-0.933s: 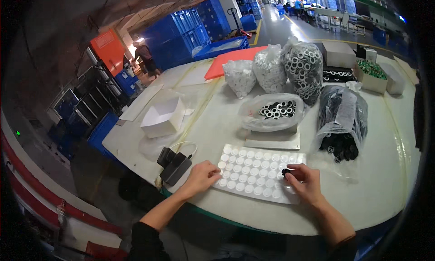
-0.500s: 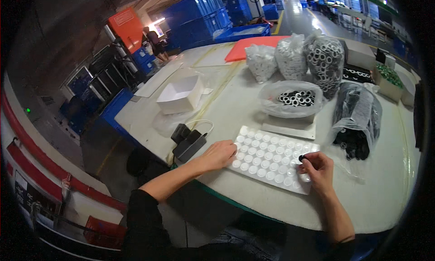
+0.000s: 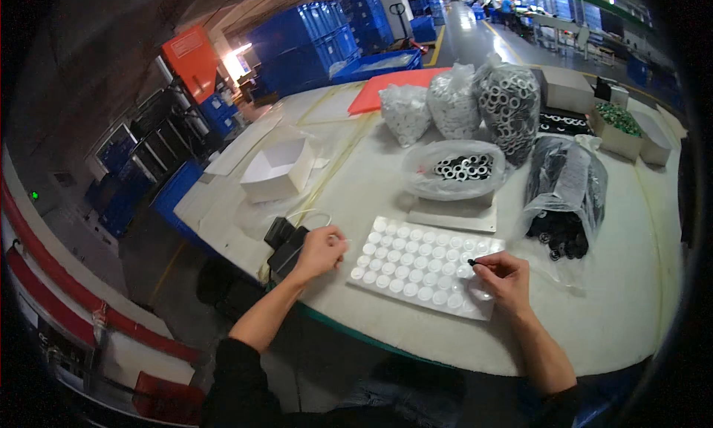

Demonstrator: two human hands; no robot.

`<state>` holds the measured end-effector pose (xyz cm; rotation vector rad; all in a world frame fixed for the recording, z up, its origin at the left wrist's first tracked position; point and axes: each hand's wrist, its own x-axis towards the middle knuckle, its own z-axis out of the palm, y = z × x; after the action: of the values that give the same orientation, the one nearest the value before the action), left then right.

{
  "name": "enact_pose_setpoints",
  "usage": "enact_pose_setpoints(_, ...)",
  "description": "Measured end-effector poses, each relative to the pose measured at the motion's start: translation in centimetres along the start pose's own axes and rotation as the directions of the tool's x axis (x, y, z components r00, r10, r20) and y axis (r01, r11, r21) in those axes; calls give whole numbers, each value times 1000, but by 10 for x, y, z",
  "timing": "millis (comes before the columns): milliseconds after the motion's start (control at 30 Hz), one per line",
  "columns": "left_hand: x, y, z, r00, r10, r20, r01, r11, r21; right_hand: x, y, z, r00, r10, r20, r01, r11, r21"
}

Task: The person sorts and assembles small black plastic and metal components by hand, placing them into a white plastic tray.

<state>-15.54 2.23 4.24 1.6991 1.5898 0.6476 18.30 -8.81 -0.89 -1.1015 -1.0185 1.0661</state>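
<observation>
A white tray (image 3: 481,310) lies on the table in front of me, its rows filled with round white pieces (image 3: 408,259). Over its right end, my right hand (image 3: 508,281) pinches a small black part (image 3: 472,262) between thumb and fingertips. My left hand (image 3: 319,253) is raised off the tray's left side, next to a black power adapter (image 3: 288,257). Its fingers are curled together; whatever they hold, if anything, is too small to make out.
Behind the tray, a plastic-lined container (image 3: 423,177) holds black-and-white rings. An open bag of black parts (image 3: 558,231) lies to the right. Filled clear bags (image 3: 509,101) stand farther back. An empty white box (image 3: 278,174) sits left, and a box of green pieces (image 3: 618,123) far right.
My left hand has lifted away from the tray's left edge and moved left. The right hand stays over the tray's right end with the black part. The whole view has shifted slightly.
</observation>
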Motion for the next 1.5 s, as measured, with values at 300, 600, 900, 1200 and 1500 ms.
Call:
enact_pose_setpoints(300,-33,69,116,863,478,162,-263,699,-665,1,4,6,985,170,32,-173,971,163)
enact_pose_setpoints(600,-9,77,170,834,539,122,-411,752,-514,2,9,2,995,52,-89,-30,971,237)
enact_pose_setpoints(900,-11,74,175,870,473,141,-267,692,-671,-2,0,5,999,5,-36,0,993,118)
enact_pose_setpoints(1200,-15,72,169,853,489,183,-220,654,-724,-3,4,6,997,-15,-71,14,1000,-9)
enact_pose_setpoints(1500,-17,71,168,844,516,145,-302,682,-666,-3,5,2,978,-205,-24,197,961,-193)
